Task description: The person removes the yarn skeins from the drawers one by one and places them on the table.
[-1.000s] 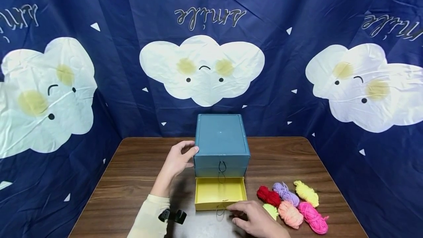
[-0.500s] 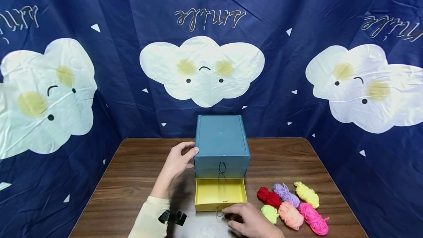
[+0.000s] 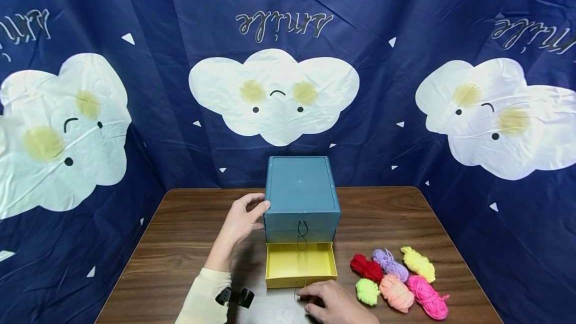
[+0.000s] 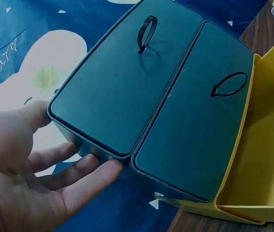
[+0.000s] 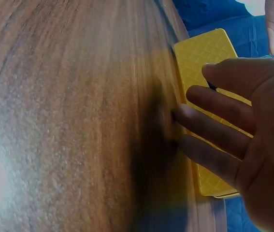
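Note:
A blue-green drawer box (image 3: 300, 184) with stacked drawers stands at the back of the table. Its bottom yellow drawer (image 3: 300, 260) is pulled out, with nothing seen inside. My left hand (image 3: 240, 216) rests against the box's left side; in the left wrist view the thumb touches the corner and the relaxed fingers lie along the side wall. My right hand (image 3: 335, 304) is at the yellow drawer's front, beside its thin loop handle (image 3: 297, 288). In the right wrist view its fingers (image 5: 214, 123) are loosely extended before the yellow front, with a dark bit of the loop between thumb and forefinger.
Several small yarn skeins lie right of the drawer: red (image 3: 365, 267), purple (image 3: 389, 264), yellow (image 3: 418, 264), green (image 3: 367, 291), peach (image 3: 396, 293) and pink (image 3: 427, 297). Black loops (image 4: 147, 35) hang on the upper drawers. A dark blue curtain (image 3: 378, 164) surrounds the wooden table (image 3: 189, 244).
My right hand has moved left along the drawer's front to its loop handle, uncovering the green skein. The left hand and the drawer look unmoved.

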Action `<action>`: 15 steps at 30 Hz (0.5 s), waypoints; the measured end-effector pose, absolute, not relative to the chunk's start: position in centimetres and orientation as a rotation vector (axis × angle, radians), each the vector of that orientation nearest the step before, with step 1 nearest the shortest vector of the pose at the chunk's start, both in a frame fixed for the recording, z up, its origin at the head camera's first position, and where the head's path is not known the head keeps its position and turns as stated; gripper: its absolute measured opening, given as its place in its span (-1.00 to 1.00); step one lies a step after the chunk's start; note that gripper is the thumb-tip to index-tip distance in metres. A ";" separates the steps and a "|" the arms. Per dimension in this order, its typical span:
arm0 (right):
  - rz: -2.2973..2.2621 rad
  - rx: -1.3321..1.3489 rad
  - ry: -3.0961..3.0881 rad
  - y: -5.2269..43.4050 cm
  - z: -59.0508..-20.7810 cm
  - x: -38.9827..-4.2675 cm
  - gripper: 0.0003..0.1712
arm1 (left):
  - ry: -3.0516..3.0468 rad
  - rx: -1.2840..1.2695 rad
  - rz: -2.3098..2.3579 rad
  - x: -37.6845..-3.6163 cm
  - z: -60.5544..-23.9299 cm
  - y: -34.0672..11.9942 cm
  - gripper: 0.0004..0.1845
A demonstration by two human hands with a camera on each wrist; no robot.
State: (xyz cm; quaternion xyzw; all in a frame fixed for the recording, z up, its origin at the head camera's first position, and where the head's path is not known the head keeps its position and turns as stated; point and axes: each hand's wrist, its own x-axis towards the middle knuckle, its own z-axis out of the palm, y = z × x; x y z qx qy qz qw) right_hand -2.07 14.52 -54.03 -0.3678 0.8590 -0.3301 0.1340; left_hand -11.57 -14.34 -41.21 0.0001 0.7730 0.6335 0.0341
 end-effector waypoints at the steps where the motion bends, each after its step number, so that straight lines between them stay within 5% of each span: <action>1: -0.962 -1.060 2.490 14.5 -54.1 -2.1 -0.64 | 2.373 0.000 1.951 -11.5 -41.2 -14.4 -0.45; 15: -1.071 -1.026 2.640 13.8 -54.5 -2.4 -0.76 | 2.366 0.006 1.961 -11.5 -41.2 -14.4 -0.45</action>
